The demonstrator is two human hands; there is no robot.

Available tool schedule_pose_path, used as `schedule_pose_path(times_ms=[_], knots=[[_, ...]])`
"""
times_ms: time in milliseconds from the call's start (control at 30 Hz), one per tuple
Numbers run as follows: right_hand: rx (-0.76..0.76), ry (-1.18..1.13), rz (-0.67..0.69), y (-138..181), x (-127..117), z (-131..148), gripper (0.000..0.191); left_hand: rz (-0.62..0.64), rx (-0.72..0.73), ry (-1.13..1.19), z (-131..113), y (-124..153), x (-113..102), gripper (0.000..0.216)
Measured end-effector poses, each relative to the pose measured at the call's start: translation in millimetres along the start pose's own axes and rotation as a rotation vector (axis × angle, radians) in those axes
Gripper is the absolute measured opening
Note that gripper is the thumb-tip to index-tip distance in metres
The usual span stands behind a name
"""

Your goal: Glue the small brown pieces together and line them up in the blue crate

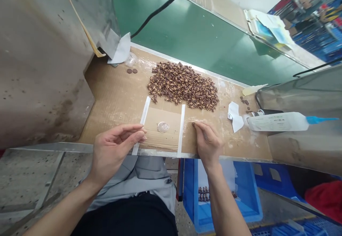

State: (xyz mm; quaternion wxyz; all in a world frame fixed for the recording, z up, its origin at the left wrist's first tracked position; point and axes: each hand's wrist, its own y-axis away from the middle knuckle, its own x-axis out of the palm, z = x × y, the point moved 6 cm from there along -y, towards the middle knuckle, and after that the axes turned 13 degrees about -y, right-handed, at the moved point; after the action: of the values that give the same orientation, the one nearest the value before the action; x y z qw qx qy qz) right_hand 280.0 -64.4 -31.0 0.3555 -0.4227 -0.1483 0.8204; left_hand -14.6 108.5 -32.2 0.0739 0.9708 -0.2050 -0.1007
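My left hand [113, 148] is at the left white tape strip [145, 110], thumb and forefinger brought together in a pinch. Whatever lies between those fingertips is too small to make out. To the right of the other tape strip [181, 131], my right hand [210, 141] pinches a small dark brown piece [193, 124] just above the cardboard. Between the two strips rests a small clear round dish [162, 127] with a shiny surface. Beyond my hands lies a large heap of small brown figures with gold-coloured spots [184, 86].
Two brown discs [132, 71] lie at the back left. A white bottle with a blue nozzle [279, 122] lies on the right near a crumpled white paper [235, 116]. Metal walls flank the cardboard surface. A blue crate [253, 200] with rows of figures stands below.
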Motion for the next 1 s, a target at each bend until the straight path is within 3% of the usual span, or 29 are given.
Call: schedule_pose_path(times_ms=[133,233,367,533,733,1000], knots=[[0.018,-0.021,0.018,-5.0,-1.2,1.3,0.017,0.008,-0.005,-0.008,0.9,2.3,-0.7,0.034],[0.044,-0.112,-0.017,-6.8,-10.2,20.4,0.015,0.028,0.021,-0.070,-2.5,11.2,3.0,0.031],[0.168,-0.405,-0.138,4.5,-24.4,63.8,0.022,0.177,0.199,-0.205,-24.2,31.3,26.2,0.010],[0.311,-0.651,-0.108,22.4,-23.4,102.8,0.026,0.346,0.412,-0.234,-53.0,47.3,54.1,0.009],[0.327,-0.731,-0.070,29.2,-22.5,110.0,0.027,0.429,0.613,-0.325,-72.7,52.3,63.6,0.013],[0.302,-0.812,-0.081,29.6,-23.7,107.7,0.034,0.452,0.677,-0.410,-82.7,58.1,74.4,0.016]])
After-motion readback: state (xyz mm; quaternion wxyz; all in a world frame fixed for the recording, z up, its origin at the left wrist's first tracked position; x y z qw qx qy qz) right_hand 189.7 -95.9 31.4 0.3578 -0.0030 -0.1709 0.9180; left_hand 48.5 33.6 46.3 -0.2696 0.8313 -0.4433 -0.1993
